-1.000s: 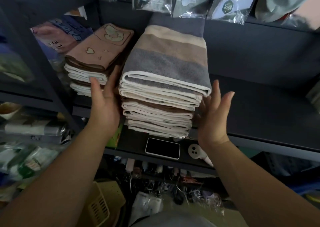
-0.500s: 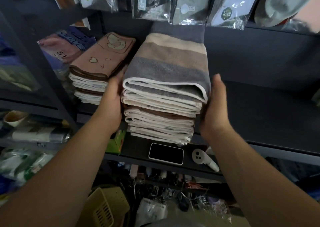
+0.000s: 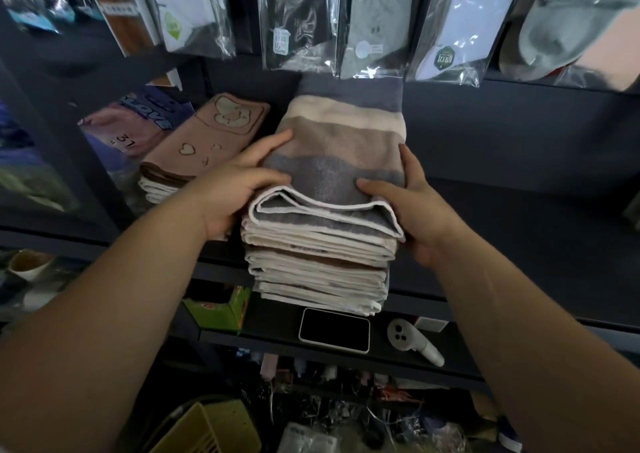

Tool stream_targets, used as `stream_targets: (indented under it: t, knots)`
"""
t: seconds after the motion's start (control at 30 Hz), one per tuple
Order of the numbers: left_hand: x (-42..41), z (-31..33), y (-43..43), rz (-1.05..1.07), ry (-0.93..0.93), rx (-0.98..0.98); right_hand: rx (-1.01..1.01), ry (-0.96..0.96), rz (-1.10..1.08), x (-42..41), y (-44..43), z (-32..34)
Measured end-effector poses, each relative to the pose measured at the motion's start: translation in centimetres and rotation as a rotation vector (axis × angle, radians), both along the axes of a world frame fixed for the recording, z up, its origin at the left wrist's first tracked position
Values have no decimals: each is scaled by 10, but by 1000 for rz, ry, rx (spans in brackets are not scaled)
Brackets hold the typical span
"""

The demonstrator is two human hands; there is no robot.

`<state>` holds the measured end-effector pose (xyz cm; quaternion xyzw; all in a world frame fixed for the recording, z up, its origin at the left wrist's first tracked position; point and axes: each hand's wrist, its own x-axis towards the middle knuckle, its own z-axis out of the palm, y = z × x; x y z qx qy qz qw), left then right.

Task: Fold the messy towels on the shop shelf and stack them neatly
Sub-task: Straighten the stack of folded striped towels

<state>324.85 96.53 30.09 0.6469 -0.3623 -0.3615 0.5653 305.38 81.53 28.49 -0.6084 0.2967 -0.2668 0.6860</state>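
Nearest, at bottom: a yellow basket (image 3: 207, 428) is seen among clutter below the shelving.

Lower ledge: a phone (image 3: 334, 329) is laid flat, screen dark. A white handheld gadget (image 3: 412, 343) is laid just right of it, and a green box (image 3: 221, 309) is set to its left.

Towel stack (image 3: 318, 276) is placed at the front edge of the dark shelf (image 3: 519, 231), right above the phone. Folded edges are turned toward the camera and the layers are roughly aligned.

Top towel (image 3: 332, 161) is laid on the stack with its long axis front to back, running away from the camera. The stripes run across it: grey nearest, then tan, cream, and dark grey at the far end. The front fold is buckled upward between the hands.

Left hand (image 3: 235, 193) is clamped on the towel's left edge. Its thumb and forefinger are spread over the top; the other fingers are hidden at the side.

Right hand (image 3: 415, 210) is clamped on the right edge, with its thumb pressed on the grey band and its fingers (image 3: 408, 161) wrapped along the side.

Further left, a second stack (image 3: 204, 141) is topped by a brown towel with heart prints. Pink packs (image 3: 131, 123) are stored beyond it.

Farthest: bagged socks (image 3: 298, 19) are hung in a row above, overlapping the towel's far end.
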Motion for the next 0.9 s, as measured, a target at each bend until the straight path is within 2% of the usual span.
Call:
stream_targets:
  t: [0.1, 0.17, 0.23, 0.3, 0.4, 0.47, 0.57, 0.67, 0.8, 0.9]
  knots:
    - [4, 32, -6, 14, -196, 85, -439, 220, -56, -6, -15, 24]
    - [0, 49, -19, 82, -346, 90, -691, 272, -4, 1, -18, 46]
    - [-6, 56, -36, 61, -610, 171, -844, 303, 172, 18, -23, 60]
    - [-14, 51, -53, -51, -912, 316, -1025, 448, 327, 40, -32, 65]
    - [-21, 32, -61, -110, -1127, 523, -1201, 617, 461, 70, -55, 57]
    - [-22, 24, -59, -130, -1142, 583, -1226, 703, 453, 82, -77, 50]
    - [-23, 26, -57, -165, -1136, 611, -1142, 773, 335, 91, -106, 40]
    - [-25, 30, -55, -195, -1137, 643, -987, 746, 299, 94, -120, 35]
    - [-24, 31, -50, -234, -1102, 658, -945, 729, 280, 92, -117, 37]
    - [-25, 30, -41, -221, -1109, 631, -908, 583, 168, 76, -103, 38]
